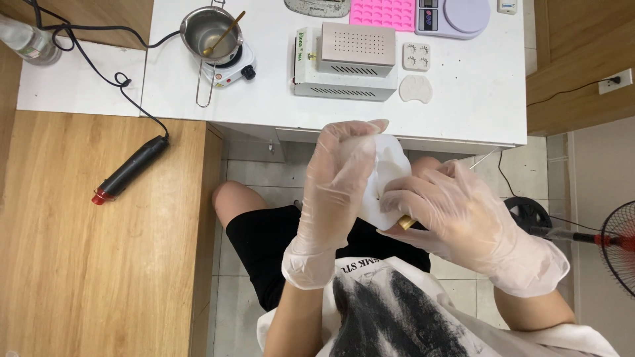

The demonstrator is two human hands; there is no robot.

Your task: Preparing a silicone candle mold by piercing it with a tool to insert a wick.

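Over lap, gloved hands [397, 198] around white piece [387, 168]

We see small dark screen [428, 12] on lilac scale [456, 16], table's far edge; green label [299, 45] on white box's [344, 63] left end.

white table [476, 99], hotplate [231, 66], scale [456, 16], pink mould [382, 13]

Clear disposable gloves, black shorts, white black-streaked shirt.
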